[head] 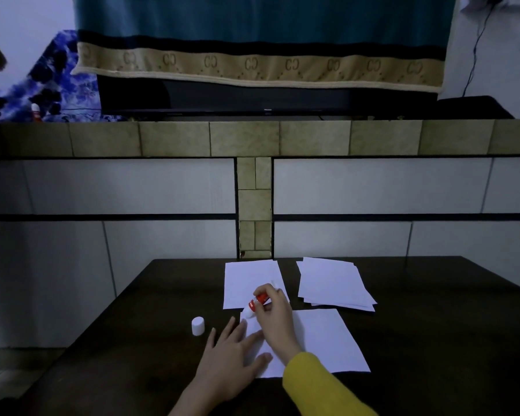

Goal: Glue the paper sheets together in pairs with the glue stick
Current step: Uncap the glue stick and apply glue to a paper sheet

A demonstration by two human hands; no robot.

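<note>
A white paper sheet (pixel 321 337) lies nearest me on the dark table (pixel 433 340). My left hand (pixel 228 358) rests flat on its left edge, fingers spread. My right hand (pixel 275 313), in a yellow sleeve, grips a red and white glue stick (pixel 256 304) tilted down, its white tip touching the sheet's upper left corner. The stick's white cap (pixel 198 325) stands on the table to the left. Another single sheet (pixel 249 280) lies behind, and a loose stack of sheets (pixel 333 283) sits at the back right.
A tiled wall ledge (pixel 252 139) rises right behind the table. On it stands a dark screen (pixel 252 97) under a teal and beige cloth (pixel 258 40), with a second small glue bottle (pixel 36 112) at far left. A cable (pixel 475 49) hangs at right.
</note>
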